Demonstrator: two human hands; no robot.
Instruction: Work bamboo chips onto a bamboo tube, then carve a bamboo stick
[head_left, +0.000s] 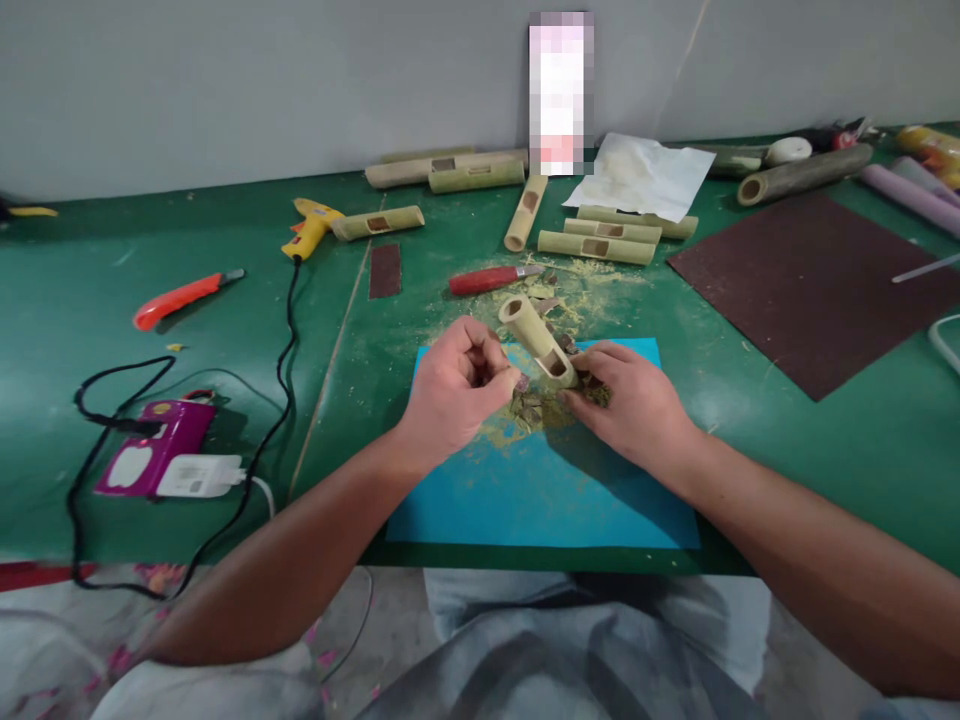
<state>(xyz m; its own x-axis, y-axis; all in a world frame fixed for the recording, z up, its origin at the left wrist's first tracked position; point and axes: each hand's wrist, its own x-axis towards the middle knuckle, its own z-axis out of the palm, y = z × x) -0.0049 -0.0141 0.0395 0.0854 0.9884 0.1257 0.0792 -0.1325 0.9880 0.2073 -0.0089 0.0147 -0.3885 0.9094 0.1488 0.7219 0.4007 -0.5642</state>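
Note:
A pale bamboo tube [534,335] with a cut window near its lower end is tilted up in my right hand [634,395], whose thumb and fingers grip that end. Just left of it, my left hand [461,385] is closed in a pinch, with a small dark reddish piece [523,382] showing at the fingertips; its kind is unclear. Beneath both hands lies a blue sheet [540,500] strewn with shavings and dark chips [531,412]. A red-handled carving knife [491,280] rests beyond the tube among yellowish dust.
Several cut bamboo tubes [596,248] lie farther back beside white paper [637,175]. Brown sandpaper [817,290] is at right. On the left are a yellow glue gun [311,228], an orange utility knife [187,298] and a purple power strip [154,450] with a trailing black cord.

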